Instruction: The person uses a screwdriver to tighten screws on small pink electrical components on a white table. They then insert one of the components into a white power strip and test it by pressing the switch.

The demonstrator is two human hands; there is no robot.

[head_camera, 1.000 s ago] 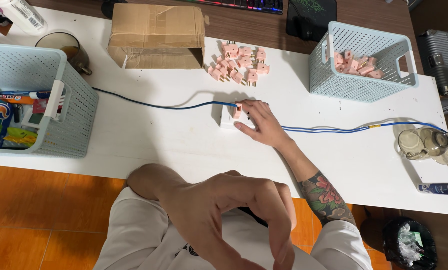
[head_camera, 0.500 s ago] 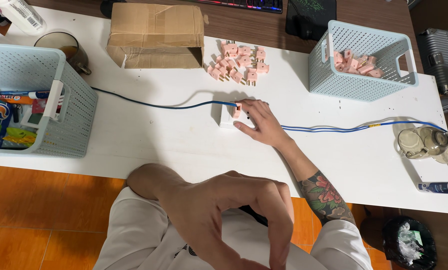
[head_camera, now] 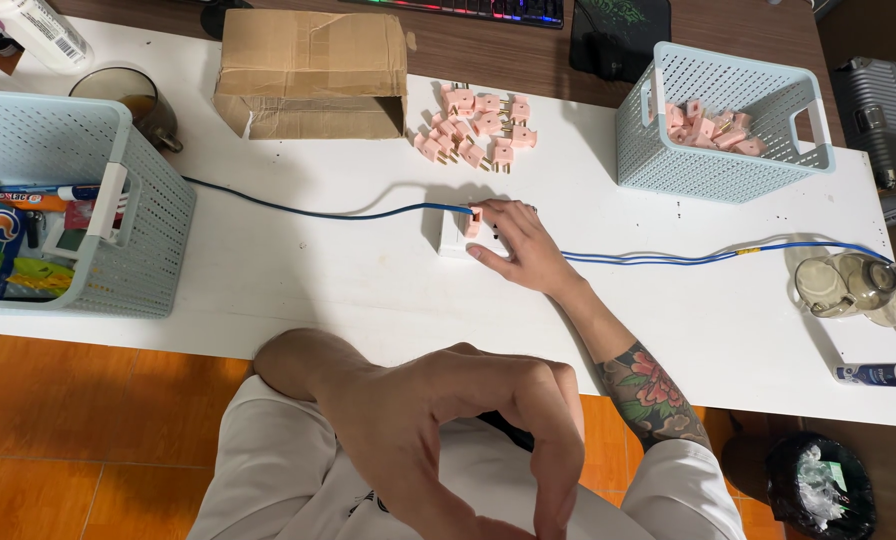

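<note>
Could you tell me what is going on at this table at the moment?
A person's right hand rests on a white socket block on the white table, with a pink plug at its fingertips. A blue cable runs from the block. The left hand is raised near the camera, empty. More pink plugs lie loose nearby and in a pale blue basket.

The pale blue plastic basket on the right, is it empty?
No, the pale blue perforated plastic basket holds a small heap of pink plastic plugs on its bottom, like the loose pile of pink plugs on the white table.
</note>
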